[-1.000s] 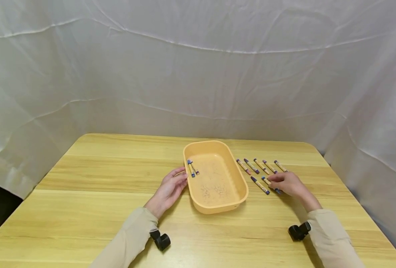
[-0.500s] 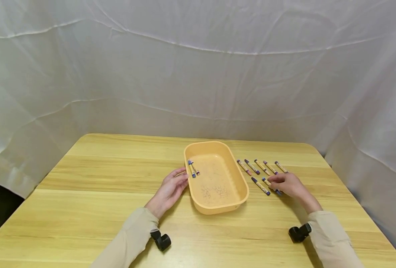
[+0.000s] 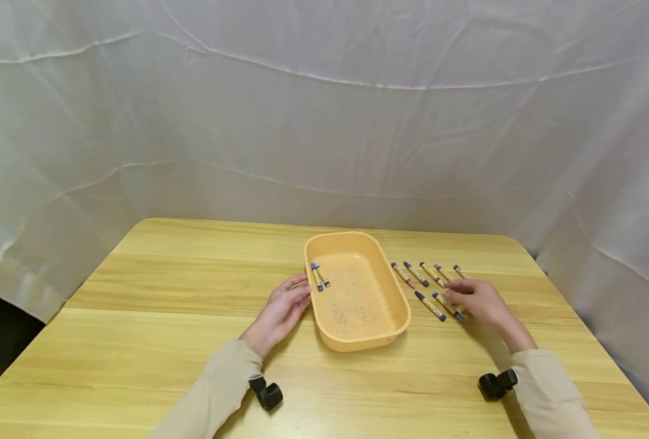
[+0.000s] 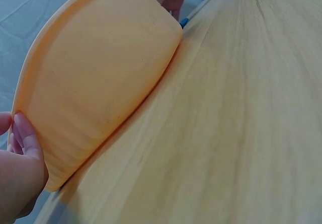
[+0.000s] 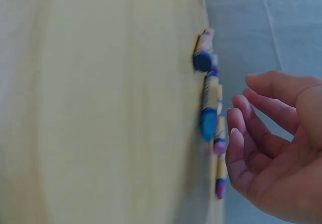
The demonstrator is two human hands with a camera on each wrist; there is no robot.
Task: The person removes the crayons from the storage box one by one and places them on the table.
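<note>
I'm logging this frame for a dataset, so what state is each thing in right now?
Tray: upright on the table, two crayons inside.
Crayons in tray: lying flat by its left wall.
Crayons on table: lying flat, in rows right of the tray.
Left hand: fingers straight, touching the tray's left wall.
Right hand: loosely curled over the nearest crayons, gripping none.

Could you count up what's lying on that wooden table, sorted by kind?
Paper-wrapped crayons inside the tray: 2
Paper-wrapped crayons on the bare table: 7 that show
Orange oval plastic tray: 1
Total: 10 things, on the light wooden table. The right hand may hide more crayons.
</note>
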